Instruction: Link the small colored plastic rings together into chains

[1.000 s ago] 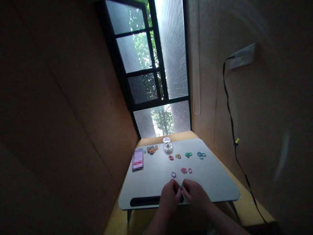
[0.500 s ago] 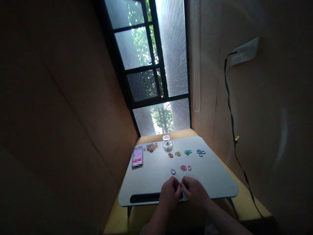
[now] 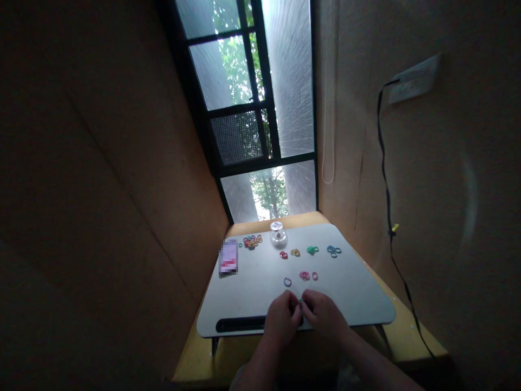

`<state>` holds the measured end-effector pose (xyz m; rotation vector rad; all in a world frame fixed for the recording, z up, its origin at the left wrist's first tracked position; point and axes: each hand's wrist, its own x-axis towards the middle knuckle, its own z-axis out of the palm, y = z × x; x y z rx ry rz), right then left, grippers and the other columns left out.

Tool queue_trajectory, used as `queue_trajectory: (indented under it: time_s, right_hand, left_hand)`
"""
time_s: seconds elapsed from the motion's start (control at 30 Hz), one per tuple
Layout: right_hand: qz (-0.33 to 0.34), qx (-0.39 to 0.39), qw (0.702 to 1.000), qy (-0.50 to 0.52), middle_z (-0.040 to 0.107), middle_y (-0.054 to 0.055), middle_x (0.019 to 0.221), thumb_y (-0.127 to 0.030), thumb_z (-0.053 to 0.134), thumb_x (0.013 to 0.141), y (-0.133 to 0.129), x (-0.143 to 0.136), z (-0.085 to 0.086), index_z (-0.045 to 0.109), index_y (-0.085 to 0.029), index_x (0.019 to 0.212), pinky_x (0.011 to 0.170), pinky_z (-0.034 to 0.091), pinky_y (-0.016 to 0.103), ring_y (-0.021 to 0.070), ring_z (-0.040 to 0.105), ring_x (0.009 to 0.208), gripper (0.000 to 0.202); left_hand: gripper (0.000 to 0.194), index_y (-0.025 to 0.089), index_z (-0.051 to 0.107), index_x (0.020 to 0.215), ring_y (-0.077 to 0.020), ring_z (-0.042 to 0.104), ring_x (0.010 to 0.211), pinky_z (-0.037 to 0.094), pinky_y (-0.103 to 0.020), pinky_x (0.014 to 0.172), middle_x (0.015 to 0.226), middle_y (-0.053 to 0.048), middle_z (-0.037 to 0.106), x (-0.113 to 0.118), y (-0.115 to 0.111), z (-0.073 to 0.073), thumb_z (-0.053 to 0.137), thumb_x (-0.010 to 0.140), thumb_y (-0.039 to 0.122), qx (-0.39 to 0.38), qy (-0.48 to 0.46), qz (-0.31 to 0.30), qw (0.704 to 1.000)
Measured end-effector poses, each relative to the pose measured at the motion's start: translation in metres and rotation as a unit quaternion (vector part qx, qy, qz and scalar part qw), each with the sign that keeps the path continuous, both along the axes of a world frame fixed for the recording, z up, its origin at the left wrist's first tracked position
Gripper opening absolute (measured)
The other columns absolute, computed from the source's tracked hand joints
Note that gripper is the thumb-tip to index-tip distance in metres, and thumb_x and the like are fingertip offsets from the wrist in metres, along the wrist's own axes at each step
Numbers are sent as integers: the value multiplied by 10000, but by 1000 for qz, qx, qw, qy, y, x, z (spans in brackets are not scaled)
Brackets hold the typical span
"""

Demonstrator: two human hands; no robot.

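Left grip: left hand point(image 3: 281, 319) pinched shut on a small green band point(image 3: 300, 301).
Right grip: right hand point(image 3: 321, 315) pinches the same band.
Band: between the fingertips, just above the worktop point(image 3: 252, 282) near edge.

Left hand point(image 3: 281, 319) and right hand point(image 3: 322, 314) pressed closer together than a second ago, fingertips now meeting over the small green band point(image 3: 300, 301) between them, less of the band showing, both hands slightly nearer the purple band point(image 3: 287, 282) ahead.
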<state>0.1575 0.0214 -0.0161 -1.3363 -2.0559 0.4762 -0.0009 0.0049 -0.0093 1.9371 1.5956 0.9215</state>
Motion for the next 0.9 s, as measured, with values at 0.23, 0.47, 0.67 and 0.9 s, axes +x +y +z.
queue_trajectory:
  time_s: [0.23, 0.47, 0.67, 0.9]
  right_hand:
    - [2, 1, 1000, -3, 568, -7, 673, -257, 466, 843, -1, 0, -1, 482, -200, 684, 596, 284, 259, 138, 488, 630, 169]
    - [1, 4, 1000, -7, 575, -3, 674, -243, 467, 825, 0, 0, 1, 497, -202, 687, 602, 295, 260, 142, 492, 634, 148]
    - [1, -1, 1000, -7, 578, -1, 680, -245, 459, 833, 0, 1, 0, 495, -203, 695, 600, 299, 258, 143, 496, 636, 149]
    - [3, 4, 1000, -2, 558, -9, 660, -240, 469, 833, -1, 0, 3, 469, -202, 673, 589, 291, 255, 135, 482, 619, 164]
  left_hand:
    - [46, 189, 546, 774, -123, 511, 648, 322, -236, 602, 698, 14, 590, 0, 0, 1, 546, 812, 215, 9, 7, -3, 1000]
    - [61, 192, 553, 773, -129, 505, 654, 322, -236, 598, 709, 5, 593, 0, -1, 0, 556, 817, 233, 9, 9, 1, 1000]
    - [59, 189, 562, 781, -129, 504, 647, 320, -238, 593, 706, 4, 593, 0, -2, 3, 553, 818, 234, 4, 3, -8, 1000]
    - [67, 192, 558, 771, -126, 495, 643, 318, -236, 592, 706, 6, 594, 1, -3, 3, 550, 819, 237, 8, 5, -2, 1000]
